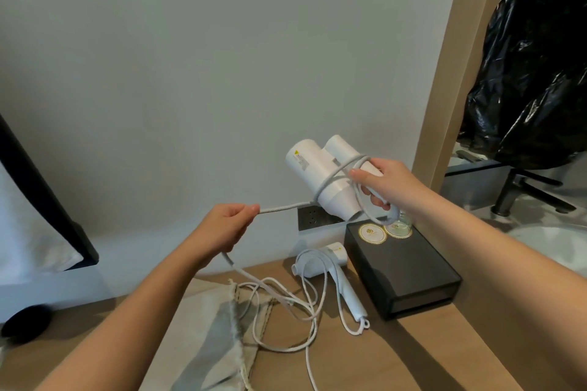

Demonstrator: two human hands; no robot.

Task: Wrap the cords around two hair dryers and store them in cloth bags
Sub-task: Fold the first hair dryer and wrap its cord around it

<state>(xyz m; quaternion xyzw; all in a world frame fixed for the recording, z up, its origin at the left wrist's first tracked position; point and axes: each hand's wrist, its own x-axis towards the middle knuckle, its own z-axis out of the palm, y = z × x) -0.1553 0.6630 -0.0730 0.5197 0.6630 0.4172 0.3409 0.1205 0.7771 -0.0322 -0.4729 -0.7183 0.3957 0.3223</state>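
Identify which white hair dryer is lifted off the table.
The white plastic hair dryer gripped by the right hand, grey cord looped round it; the other white hair dryer lies on the wooden table.

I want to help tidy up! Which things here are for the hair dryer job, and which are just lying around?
For the job: held hair dryer, its cord, second hair dryer, cloth bag.
Just lying about: black box, black plastic bag, tap.

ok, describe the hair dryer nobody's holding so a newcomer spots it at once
Find the wooden desk, then the black box on it. The hair dryer lies flat just left of that box, handle toward the camera. Unlike the raised dryer gripped by the right hand, no hand touches it.
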